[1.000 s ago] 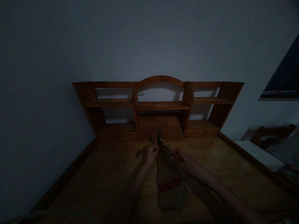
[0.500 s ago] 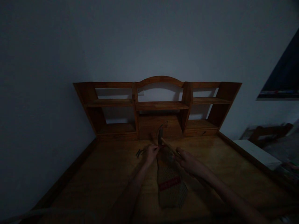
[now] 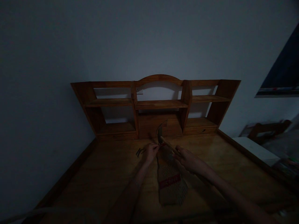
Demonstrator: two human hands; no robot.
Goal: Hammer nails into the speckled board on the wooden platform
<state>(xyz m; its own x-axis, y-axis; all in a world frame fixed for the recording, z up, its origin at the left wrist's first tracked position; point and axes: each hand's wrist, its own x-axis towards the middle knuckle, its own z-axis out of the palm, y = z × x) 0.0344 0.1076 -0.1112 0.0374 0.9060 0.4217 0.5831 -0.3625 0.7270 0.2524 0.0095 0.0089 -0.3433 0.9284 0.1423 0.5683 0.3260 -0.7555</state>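
My right hand (image 3: pixel 188 160) is closed around the wooden handle of a hammer (image 3: pixel 170 145). Its dark, narrow head stands upright at the far end of the woven cloth, its lower end close to my left fingertips. My left hand (image 3: pixel 151 152) pinches at the cloth's red far end; whatever is between the fingers is too small and dark to name. The brownish woven cloth (image 3: pixel 171 194), with a red lettered band and fringed side, lies lengthwise on the desk between my arms. Several thin dark pieces, nail-like, (image 3: pixel 138 152) lie left of my left hand.
The wooden desk (image 3: pixel 105 174) has raised side edges. A wooden shelf unit (image 3: pixel 161 105) stands along its back, against the wall. Beyond the right edge are a white surface (image 3: pixel 255 149) and a wooden chair back (image 3: pixel 268 129). The room is dim.
The view has shifted slightly. Both hands, the hammer and the cloth keep nearly the same places relative to each other.
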